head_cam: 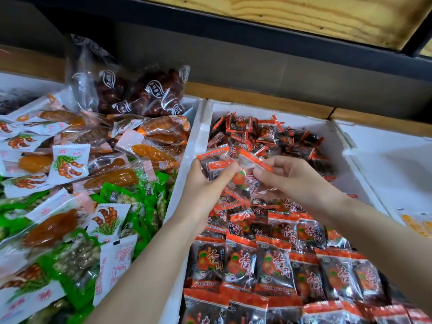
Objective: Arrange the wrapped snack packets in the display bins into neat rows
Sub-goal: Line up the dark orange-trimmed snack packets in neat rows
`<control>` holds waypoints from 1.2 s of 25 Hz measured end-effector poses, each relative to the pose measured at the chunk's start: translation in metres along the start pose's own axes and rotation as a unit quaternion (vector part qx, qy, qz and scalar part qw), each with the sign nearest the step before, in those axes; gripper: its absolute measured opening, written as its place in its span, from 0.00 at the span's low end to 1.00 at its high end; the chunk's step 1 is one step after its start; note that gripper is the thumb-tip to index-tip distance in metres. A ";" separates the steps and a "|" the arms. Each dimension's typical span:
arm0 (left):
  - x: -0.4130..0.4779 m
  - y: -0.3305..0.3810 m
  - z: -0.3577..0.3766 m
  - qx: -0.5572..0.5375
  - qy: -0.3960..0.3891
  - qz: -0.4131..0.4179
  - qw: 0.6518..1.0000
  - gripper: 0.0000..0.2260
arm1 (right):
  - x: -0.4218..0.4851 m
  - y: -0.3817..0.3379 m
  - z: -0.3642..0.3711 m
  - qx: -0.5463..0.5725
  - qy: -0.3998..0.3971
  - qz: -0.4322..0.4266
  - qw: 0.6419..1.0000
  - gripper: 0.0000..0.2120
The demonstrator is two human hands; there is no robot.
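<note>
I see my left hand point(205, 185) curled round a small stack of glossy, crinkled packets point(214, 163) with orange crimped ends and dark fruit inside, above the middle of the white foam bin point(203, 127). My right hand point(297, 181) pinches the crimped end of another packet point(256, 161). Beneath, flat rectangular packets lie in overlapping rows point(273, 265) at the near end, with a loose heap point(268, 136) at the far end and a jumble of green, white and amber wrappers point(70, 160) to the left.

Bare bin floor point(353, 178) lies right of heaped packets point(268, 136); shelf point(304, 17) overhangs.
</note>
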State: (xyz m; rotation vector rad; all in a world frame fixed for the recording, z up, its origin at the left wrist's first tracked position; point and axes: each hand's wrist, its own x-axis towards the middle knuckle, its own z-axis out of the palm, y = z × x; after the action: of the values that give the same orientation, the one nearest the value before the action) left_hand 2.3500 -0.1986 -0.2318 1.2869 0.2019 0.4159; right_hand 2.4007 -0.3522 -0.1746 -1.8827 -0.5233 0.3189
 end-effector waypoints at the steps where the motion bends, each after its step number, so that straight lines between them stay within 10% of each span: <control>1: 0.001 -0.001 -0.003 -0.017 0.006 -0.006 1.000 0.23 | 0.001 0.000 -0.005 0.009 0.010 0.002 1.000 0.06; 5: 0.007 -0.004 -0.008 -0.003 0.049 0.014 0.999 0.09 | 0.007 0.014 -0.016 -0.033 0.045 0.019 0.998 0.07; 12: -0.001 0.003 -0.004 0.035 0.052 0.070 0.996 0.13 | 0.011 0.028 -0.026 -0.311 0.047 -0.012 0.949 0.06; 18: -0.006 0.006 0.001 0.055 0.038 0.062 0.996 0.11 | 0.009 0.037 0.008 -0.333 -0.096 -0.012 0.938 0.05; 27: -0.005 -0.002 0.003 0.081 0.022 0.040 0.996 0.15 | 0.009 0.042 0.013 -0.446 -0.060 -0.076 0.890 0.04; 30: -0.007 0.000 0.003 0.109 0.005 0.026 0.994 0.27 | 0.002 0.029 0.010 -0.255 0.032 -0.073 0.964 0.06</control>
State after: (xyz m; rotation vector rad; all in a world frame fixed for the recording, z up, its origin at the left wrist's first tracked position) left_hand 2.3450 -0.2043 -0.2317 1.5071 0.2259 0.4544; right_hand 2.4041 -0.3519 -0.2054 -2.3247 -0.7476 0.0197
